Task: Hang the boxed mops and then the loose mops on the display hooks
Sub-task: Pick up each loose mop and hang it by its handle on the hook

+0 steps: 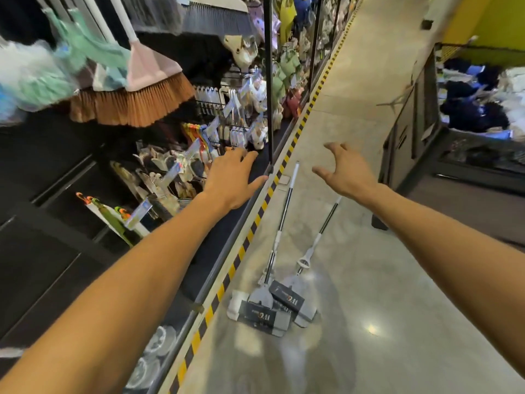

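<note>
Two loose mops lie on the shop floor beside the shelf. The left mop has a long black and white handle. The right mop has a shorter handle with a white loop grip. Their grey heads overlap and carry dark card sleeves. Both my arms stretch out above them. My left hand hovers near the shelf's edge with fingers straight, holding nothing. My right hand is spread wide over the floor, fingers loosely bent, also holding nothing. No boxed mop is visible.
A dark display shelf on the left carries hooks with brushes and packaged goods. A pink broom and green mop heads hang above. A yellow-black striped strip edges the shelf base. A black bin of goods stands at right.
</note>
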